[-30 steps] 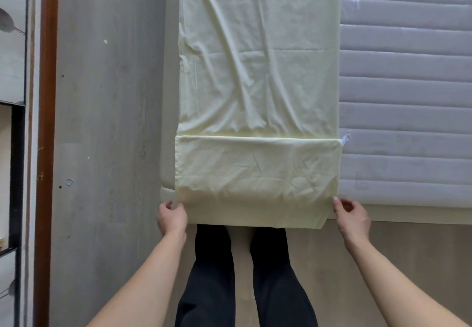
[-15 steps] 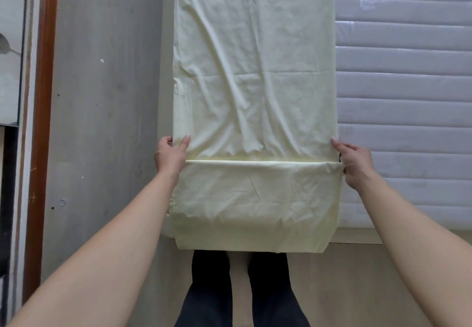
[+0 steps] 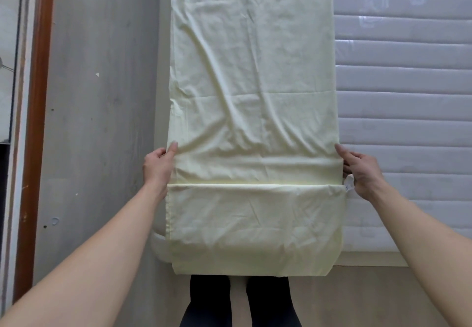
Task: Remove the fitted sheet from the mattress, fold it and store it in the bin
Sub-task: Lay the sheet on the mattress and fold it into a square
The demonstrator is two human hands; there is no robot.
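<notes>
The pale yellow fitted sheet (image 3: 252,91) lies as a long narrow strip along the left side of the white quilted mattress (image 3: 408,102). Its near end is folded over, with the fold's edge running across just below my hands, and it hangs a little past the mattress's front edge. My left hand (image 3: 157,167) pinches the strip's left edge just beyond that fold, thumb on top. At the same height, my right hand (image 3: 364,172) grips the right edge, next to a small white tag (image 3: 349,183). No bin is in view.
A grey wall (image 3: 102,122) runs close along the left of the mattress, with a brown wooden frame (image 3: 35,122) further left. My legs in black trousers (image 3: 240,301) stand on the light floor at the mattress's front edge.
My hands left the sheet's hanging near end at the mattress's front edge and moved forward. They now hold the strip's side edges just past the fold line.
</notes>
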